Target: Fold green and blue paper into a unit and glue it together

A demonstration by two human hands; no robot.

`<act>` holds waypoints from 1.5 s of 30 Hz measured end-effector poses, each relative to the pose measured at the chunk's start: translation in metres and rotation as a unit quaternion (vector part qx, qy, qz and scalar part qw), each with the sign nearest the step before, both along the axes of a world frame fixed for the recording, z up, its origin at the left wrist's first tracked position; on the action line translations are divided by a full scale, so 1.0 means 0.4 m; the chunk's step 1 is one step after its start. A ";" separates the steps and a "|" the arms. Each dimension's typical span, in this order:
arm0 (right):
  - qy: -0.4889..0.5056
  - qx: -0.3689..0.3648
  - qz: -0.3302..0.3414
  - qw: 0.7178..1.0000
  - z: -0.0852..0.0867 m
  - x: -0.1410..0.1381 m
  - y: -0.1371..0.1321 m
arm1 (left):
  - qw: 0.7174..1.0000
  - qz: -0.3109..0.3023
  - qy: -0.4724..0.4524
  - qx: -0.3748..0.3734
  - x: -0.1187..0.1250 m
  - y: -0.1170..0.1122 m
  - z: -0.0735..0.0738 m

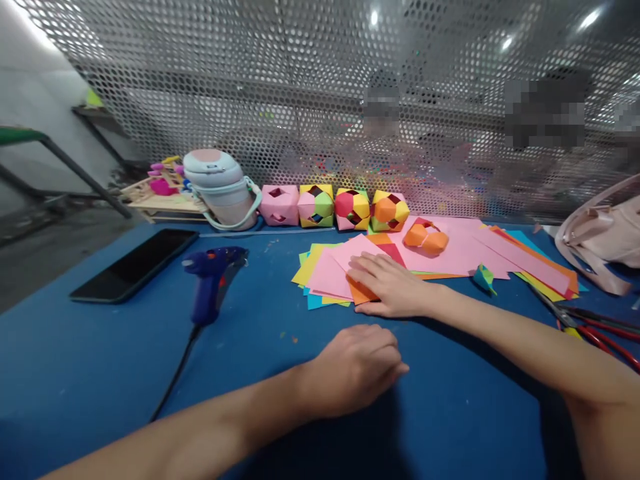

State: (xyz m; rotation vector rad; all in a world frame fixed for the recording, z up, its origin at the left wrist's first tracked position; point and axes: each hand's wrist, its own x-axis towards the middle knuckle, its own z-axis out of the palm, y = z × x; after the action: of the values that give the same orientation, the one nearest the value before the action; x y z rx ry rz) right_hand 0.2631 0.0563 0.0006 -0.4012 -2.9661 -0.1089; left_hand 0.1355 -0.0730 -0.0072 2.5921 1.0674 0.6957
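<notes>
the right hand [387, 287] lay flat, fingers spread, pressing on a stack of coloured paper [330, 273] on the blue table [100, 373]. the left hand [357, 367] rested loosely curled on the table just in front, holding nothing. 4 paper cubes [333, 205] stood behind, a glue gun [213, 280] and phone [135, 263] to the left.

Bright overhead glare, soft shadows, warped edges
</notes>
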 end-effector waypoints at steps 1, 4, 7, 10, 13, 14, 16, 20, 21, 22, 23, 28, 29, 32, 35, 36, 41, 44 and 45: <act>-0.011 0.006 0.010 1.000 0.001 -0.013 0.007 | 1.000 0.001 0.007 0.009 0.000 0.001 0.001; -0.039 0.025 0.039 0.998 0.003 -0.039 0.022 | 0.999 -0.003 0.024 0.029 -0.001 0.003 0.000; 0.001 0.014 0.017 1.000 0.003 -0.039 0.030 | 0.999 -0.007 0.031 0.038 0.000 0.003 -0.002; 0.099 -0.052 -0.045 0.993 0.002 -0.023 0.037 | 0.999 0.001 0.011 0.042 -0.002 0.001 -0.002; 0.161 -0.110 -0.083 0.977 0.004 -0.009 0.045 | 0.997 0.040 0.000 0.069 -0.020 0.011 0.003; 0.180 -0.130 -0.091 0.971 0.004 -0.006 0.047 | 0.994 0.066 0.007 0.083 -0.031 0.018 0.006; 0.227 -0.176 -0.110 0.952 0.005 -0.004 0.051 | 0.985 0.140 0.038 0.093 -0.061 0.038 0.014; 0.292 -0.221 -0.140 0.920 0.005 -0.007 0.055 | 0.958 0.232 0.153 0.073 -0.135 0.085 0.024; 0.304 -0.230 -0.145 0.913 0.005 -0.008 0.056 | 0.952 0.243 0.178 0.064 -0.151 0.096 0.023; 0.315 -0.239 -0.148 0.906 0.005 -0.009 0.057 | 0.948 0.249 0.194 0.048 -0.165 0.105 0.020; 0.324 -0.249 -0.150 0.900 0.005 -0.009 0.057 | 0.947 0.250 0.201 0.031 -0.177 0.113 0.017; 0.352 -0.277 -0.143 0.883 0.006 -0.013 0.051 | 0.944 0.203 0.253 0.065 -0.197 0.130 0.007; 0.355 -0.278 -0.141 0.881 0.006 -0.014 0.049 | 0.943 0.179 0.269 0.084 -0.196 0.131 0.006; 0.368 -0.279 -0.137 0.876 0.004 -0.016 0.043 | 0.934 0.121 0.312 0.124 -0.196 0.129 0.004; 0.384 -0.286 -0.137 0.867 0.001 -0.017 0.041 | 0.932 0.124 0.317 0.121 -0.207 0.130 0.004; 0.392 -0.289 -0.138 0.862 0.000 -0.018 0.041 | 0.935 0.139 0.309 0.109 -0.214 0.132 0.006; 0.442 -0.289 -0.167 0.833 0.003 -0.019 0.044 | 0.951 0.232 0.203 0.014 -0.257 0.146 0.038; 0.455 -0.279 -0.174 0.828 0.005 -0.020 0.038 | 0.961 0.231 0.148 -0.040 -0.271 0.142 0.068; 0.455 -0.274 -0.172 0.829 0.005 -0.021 0.033 | 0.964 0.221 0.139 -0.052 -0.271 0.136 0.076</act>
State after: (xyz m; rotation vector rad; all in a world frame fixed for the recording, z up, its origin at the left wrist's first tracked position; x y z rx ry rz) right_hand 0.2548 0.0697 0.0025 -0.7779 -1.8959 0.7080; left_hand 0.0270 -0.0186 0.0232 2.4277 1.7515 0.3483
